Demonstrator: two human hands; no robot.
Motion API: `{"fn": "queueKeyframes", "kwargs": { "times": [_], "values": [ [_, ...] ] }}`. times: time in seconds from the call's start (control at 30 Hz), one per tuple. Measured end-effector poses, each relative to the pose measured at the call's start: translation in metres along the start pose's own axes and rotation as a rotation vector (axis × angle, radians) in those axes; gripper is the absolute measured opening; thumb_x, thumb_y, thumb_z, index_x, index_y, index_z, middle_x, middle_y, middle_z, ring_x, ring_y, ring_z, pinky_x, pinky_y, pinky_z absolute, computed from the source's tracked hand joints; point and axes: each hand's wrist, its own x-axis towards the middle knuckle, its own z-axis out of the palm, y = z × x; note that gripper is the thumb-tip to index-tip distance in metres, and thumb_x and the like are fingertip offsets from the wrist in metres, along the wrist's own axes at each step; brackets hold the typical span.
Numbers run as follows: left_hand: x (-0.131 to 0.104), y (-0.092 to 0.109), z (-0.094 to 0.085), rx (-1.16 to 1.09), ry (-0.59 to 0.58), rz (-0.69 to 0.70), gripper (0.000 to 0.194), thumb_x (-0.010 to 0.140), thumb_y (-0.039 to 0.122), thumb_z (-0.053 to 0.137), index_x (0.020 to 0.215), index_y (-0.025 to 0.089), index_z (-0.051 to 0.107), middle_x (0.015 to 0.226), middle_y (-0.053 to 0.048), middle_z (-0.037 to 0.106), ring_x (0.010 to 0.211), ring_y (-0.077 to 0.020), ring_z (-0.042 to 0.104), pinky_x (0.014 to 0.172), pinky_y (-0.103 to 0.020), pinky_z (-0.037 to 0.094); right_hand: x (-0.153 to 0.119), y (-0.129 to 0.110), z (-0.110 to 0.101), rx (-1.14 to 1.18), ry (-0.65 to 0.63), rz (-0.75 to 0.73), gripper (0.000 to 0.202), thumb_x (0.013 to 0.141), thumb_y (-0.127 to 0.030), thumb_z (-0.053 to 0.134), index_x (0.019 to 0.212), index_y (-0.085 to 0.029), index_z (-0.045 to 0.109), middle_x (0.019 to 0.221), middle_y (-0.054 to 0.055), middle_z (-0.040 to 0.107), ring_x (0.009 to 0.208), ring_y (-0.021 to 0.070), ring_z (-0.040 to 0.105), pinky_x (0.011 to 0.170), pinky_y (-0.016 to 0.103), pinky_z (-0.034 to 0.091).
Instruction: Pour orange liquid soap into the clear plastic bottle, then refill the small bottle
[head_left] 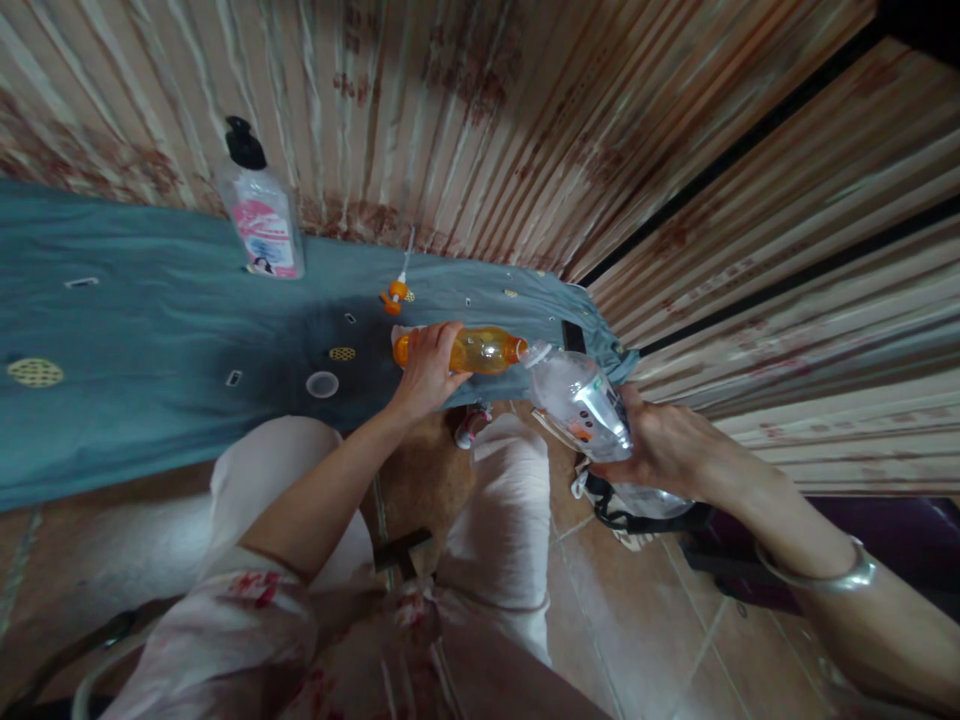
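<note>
My left hand [433, 372] is wrapped round an orange bottle [486, 350], tipped on its side with its mouth to the right. My right hand [652, 440] grips a large clear plastic bottle [581, 402], tilted with its neck up and to the left. The two bottle mouths meet or nearly meet; whether liquid passes between them cannot be made out. An orange pump top [394, 295] with a clear tube lies on the blue cloth behind my left hand. A small round white cap [322, 384] lies on the cloth to the left.
A clear pump bottle with a pink label [264, 225] stands at the back left of the blue cloth [150, 300]. A dark flat object [573, 337] lies near the cloth's right end. Pleated curtains [420, 110] hang behind. A bag [637, 515] is on the tiled floor, lower right.
</note>
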Motion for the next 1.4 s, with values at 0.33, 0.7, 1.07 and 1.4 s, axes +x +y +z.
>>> {"fn": "queueKeyframes", "kwargs": {
  "times": [0.33, 0.7, 1.07, 1.4],
  "values": [
    [0.0, -0.0001, 0.0006, 0.004, 0.007, -0.004, 0.067, 0.065, 0.027, 0.077, 0.12, 0.017, 0.041, 0.117, -0.012, 0.055, 0.11, -0.0296, 0.051, 0.096, -0.044, 0.037, 0.0006, 0.0011, 0.0037, -0.019, 0.011, 0.007, 0.066, 0.069, -0.056, 0.061, 0.112, -0.008, 0.044, 0.079, 0.017, 0.071, 0.076, 0.0331, 0.069, 0.056, 0.032, 0.042],
    [-0.0004, -0.0022, 0.0026, 0.011, 0.015, 0.001, 0.068, 0.065, 0.029, 0.076, 0.122, 0.016, 0.041, 0.117, -0.012, 0.055, 0.109, -0.0299, 0.051, 0.096, -0.045, 0.037, 0.0006, -0.0007, -0.0007, -0.027, -0.027, 0.013, 0.068, 0.07, -0.056, 0.06, 0.114, -0.007, 0.043, 0.077, 0.016, 0.071, 0.075, 0.0331, 0.069, 0.054, 0.031, 0.04],
    [0.0001, -0.0012, 0.001, -0.006, 0.006, 0.0, 0.067, 0.066, 0.028, 0.076, 0.121, 0.016, 0.041, 0.116, -0.012, 0.055, 0.11, -0.0296, 0.051, 0.096, -0.044, 0.037, 0.0007, -0.0008, -0.0004, -0.009, -0.021, 0.012, 0.066, 0.069, -0.055, 0.061, 0.112, -0.007, 0.044, 0.076, 0.016, 0.071, 0.074, 0.0325, 0.069, 0.054, 0.031, 0.039],
    [-0.0003, -0.001, 0.0012, -0.012, 0.012, 0.002, 0.069, 0.064, 0.026, 0.077, 0.122, 0.017, 0.04, 0.118, -0.013, 0.054, 0.111, -0.0294, 0.05, 0.098, -0.045, 0.036, 0.0007, -0.002, -0.0017, -0.012, -0.032, 0.036, 0.069, 0.067, -0.056, 0.063, 0.113, -0.007, 0.044, 0.081, 0.017, 0.071, 0.078, 0.0335, 0.069, 0.057, 0.031, 0.041]
  ]
}}
